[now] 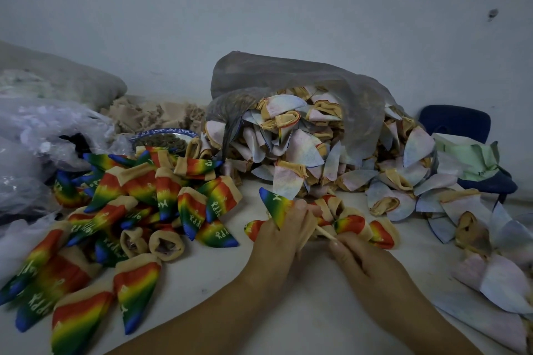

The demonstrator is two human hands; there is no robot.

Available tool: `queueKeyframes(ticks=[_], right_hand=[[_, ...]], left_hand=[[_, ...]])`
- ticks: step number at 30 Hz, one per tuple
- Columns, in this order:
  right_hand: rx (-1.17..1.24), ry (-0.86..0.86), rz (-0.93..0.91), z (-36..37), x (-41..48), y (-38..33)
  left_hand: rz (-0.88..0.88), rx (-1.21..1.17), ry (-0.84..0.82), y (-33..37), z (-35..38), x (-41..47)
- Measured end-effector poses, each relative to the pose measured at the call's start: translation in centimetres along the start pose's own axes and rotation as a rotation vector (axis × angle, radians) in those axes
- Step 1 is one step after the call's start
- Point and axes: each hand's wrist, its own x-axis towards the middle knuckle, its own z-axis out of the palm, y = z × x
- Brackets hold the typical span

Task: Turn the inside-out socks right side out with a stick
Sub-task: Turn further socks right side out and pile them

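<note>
My left hand (281, 232) grips a rainbow sock (275, 204) whose blue tip points up and away. A thin pale stick (324, 233) runs from that sock to my right hand (356, 258), which pinches the stick's near end. Several more rainbow socks (362, 225) lie bunched just behind my hands. A heap of right-side-out rainbow socks (138, 210) covers the left of the white table (302, 317). Pale inside-out socks (302, 150) spill from a grey plastic bag (288, 75) at the centre back.
More pale inside-out socks (490, 277) lie along the table's right side. A blue-rimmed bowl (164, 137) stands behind the rainbow heap. Clear plastic bags (43, 135) sit at far left and a dark blue chair (458, 124) at back right, by the wall.
</note>
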Motion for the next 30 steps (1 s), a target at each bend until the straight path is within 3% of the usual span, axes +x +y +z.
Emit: queueKeyframes(ticks=[6,9,19,25,30], right_hand=[[-0.082,0.082,-0.031,-0.2,0.5,1.3],[-0.115,0.144,0.000,-0.7,0.6,1.8],[-0.091,0.109,0.017,0.3,-0.1,0.4],[-0.065,0.130,0.005,-0.1,0.5,0.7],[-0.032,0.224,0.030,-0.4,0.9,1.8]], left_hand=[[-0.134,0.177,0.078,-0.6,-0.1,0.2],[-0.094,0.229,0.036,-0.4,-0.1,0.2],[-0.022,0.144,-0.114,-0.9,0.1,0.2],[-0.094,0.169,-0.065,-0.4,0.1,-0.2],[-0.047,0.165,-0.029,-0.1,0.1,-0.1]])
